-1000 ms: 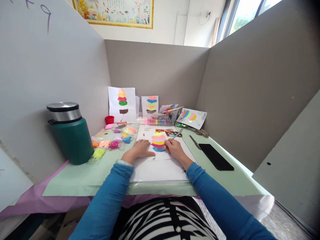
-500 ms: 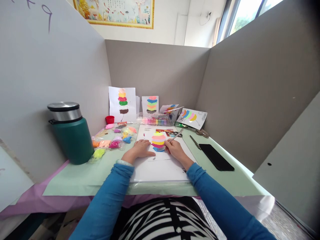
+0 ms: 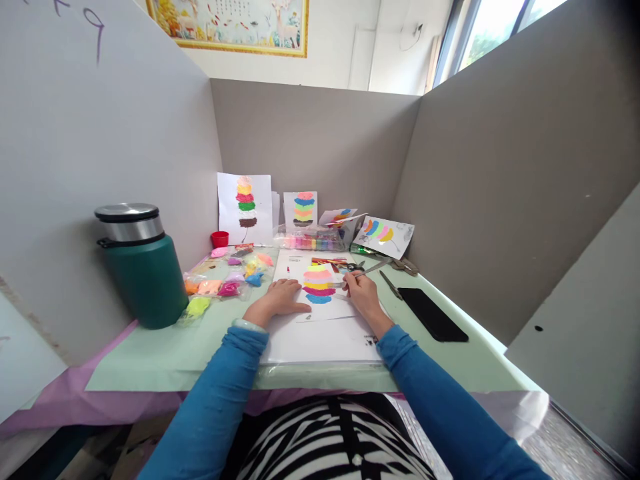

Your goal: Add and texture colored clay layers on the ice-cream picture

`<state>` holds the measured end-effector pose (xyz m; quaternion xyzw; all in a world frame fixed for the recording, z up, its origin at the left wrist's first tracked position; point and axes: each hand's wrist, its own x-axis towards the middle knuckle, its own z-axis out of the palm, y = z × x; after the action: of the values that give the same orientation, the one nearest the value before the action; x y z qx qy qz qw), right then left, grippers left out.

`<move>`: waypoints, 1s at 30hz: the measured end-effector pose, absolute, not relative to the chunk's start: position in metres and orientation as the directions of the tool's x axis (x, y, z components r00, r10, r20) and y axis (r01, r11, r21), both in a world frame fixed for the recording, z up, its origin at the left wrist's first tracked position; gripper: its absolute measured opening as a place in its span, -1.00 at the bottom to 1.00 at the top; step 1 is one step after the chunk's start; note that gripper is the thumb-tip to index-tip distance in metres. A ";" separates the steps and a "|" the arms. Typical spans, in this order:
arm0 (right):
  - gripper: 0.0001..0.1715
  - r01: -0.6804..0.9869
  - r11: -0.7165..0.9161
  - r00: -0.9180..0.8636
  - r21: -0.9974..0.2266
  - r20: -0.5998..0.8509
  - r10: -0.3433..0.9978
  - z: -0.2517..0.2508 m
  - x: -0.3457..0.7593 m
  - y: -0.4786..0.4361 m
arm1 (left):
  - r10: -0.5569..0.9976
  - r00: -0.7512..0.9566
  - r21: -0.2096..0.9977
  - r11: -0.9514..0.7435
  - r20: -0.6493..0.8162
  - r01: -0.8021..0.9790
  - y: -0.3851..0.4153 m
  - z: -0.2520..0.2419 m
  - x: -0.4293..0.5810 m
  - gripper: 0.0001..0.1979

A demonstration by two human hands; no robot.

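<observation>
My right hand [image 3: 363, 295] is closed round a metal fork [image 3: 375, 267], whose tines point left at the right edge of the coloured clay bands. These bands [image 3: 319, 285] of yellow, pink, magenta and blue are stacked on a small white sheet [image 3: 301, 315]. At the sheet's left side my left hand [image 3: 283, 298] lies flat, fingers stretched out, holding nothing. Larger white paper [image 3: 320, 343] lies beneath. Bags of soft coloured clay [image 3: 229, 288] lie to the left of my left hand.
A green thermos [image 3: 147, 280] stands at the left, with a red cup [image 3: 220, 239] farther back. Finished clay pictures [image 3: 245, 207] lean on the back partition [image 3: 315, 133]. A black phone [image 3: 434, 315] and a knife-like tool [image 3: 390, 284] lie at the right. Scissors [image 3: 356, 267] lie behind the sheet.
My right hand has moved right and slightly away from me with the fork, lifting the tines off the blue band at the bottom. My left hand has stayed put.
</observation>
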<state>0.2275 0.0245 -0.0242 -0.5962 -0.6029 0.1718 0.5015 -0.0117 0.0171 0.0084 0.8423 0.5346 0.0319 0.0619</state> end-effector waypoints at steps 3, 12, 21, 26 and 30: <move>-0.61 0.532 0.255 0.169 -0.807 0.397 0.902 -0.027 0.228 0.029 | 0.904 0.428 0.142 -0.422 -0.011 0.896 0.016 0.009 -0.011 -0.25; -0.64 0.753 0.262 0.042 -0.604 0.442 0.896 -0.029 0.224 0.030 | 0.904 0.426 0.139 -0.420 -0.019 0.897 0.017 0.009 -0.011 -0.21; -0.67 0.446 0.341 0.117 -0.828 0.431 0.895 -0.028 0.224 0.029 | 0.909 0.417 0.141 -0.409 -0.029 0.902 0.015 0.011 -0.010 -0.23; -0.72 0.271 0.394 -0.031 -0.878 0.401 0.916 -0.028 0.216 0.026 | 0.907 0.420 0.123 -0.415 -0.015 0.901 0.019 0.007 -0.010 -0.24; -0.69 0.378 0.388 -0.094 -0.841 0.382 0.919 -0.027 0.210 0.020 | 0.907 0.421 0.114 -0.417 -0.011 0.902 0.019 0.007 -0.010 -0.24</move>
<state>0.2102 0.0202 -0.0268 -0.4748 -0.6831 0.2840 0.4768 -0.0101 0.0191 0.0065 0.8413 0.5374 0.0264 0.0512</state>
